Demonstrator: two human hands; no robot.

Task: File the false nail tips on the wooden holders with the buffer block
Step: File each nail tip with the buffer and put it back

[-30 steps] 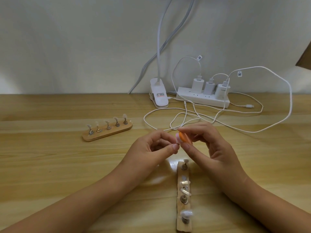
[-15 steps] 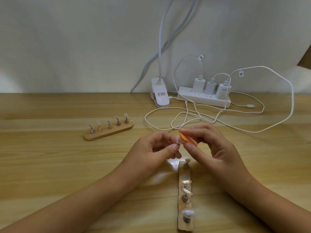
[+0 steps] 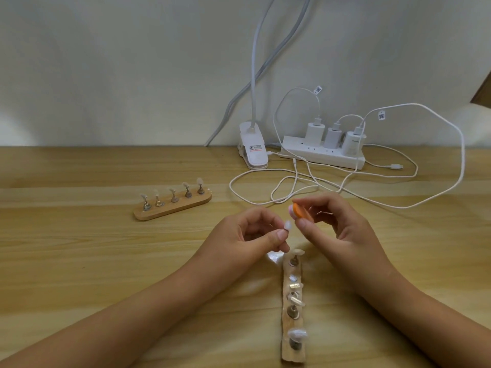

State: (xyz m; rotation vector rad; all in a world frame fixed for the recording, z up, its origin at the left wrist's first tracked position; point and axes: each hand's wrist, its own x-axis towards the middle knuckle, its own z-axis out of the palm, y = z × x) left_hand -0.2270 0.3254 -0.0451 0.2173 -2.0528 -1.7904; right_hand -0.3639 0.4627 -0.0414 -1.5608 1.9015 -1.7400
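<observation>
A wooden table (image 3: 79, 261) carried two holders. The far holder (image 3: 170, 212) stood five tips (image 3: 185, 185) upright, seemingly unfiled. The near holder (image 3: 287, 324) kept several more, with one peg apparently bare. Above it, the left hand (image 3: 247, 240) pinched one tip (image 3: 288, 224). The right hand (image 3: 342, 235) pinched the orange buffer (image 3: 301, 213) just beside that tip, not touching. Most filing probably remained.

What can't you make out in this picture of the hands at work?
Head view:
Buffer block: mostly hidden by fingers of the right hand; its full shape is unclear.
Nail tip pinched by the left hand: too small and blurred to judge its edge.
Clip lamp: its neck leaves the top edge, head cut off.
</observation>
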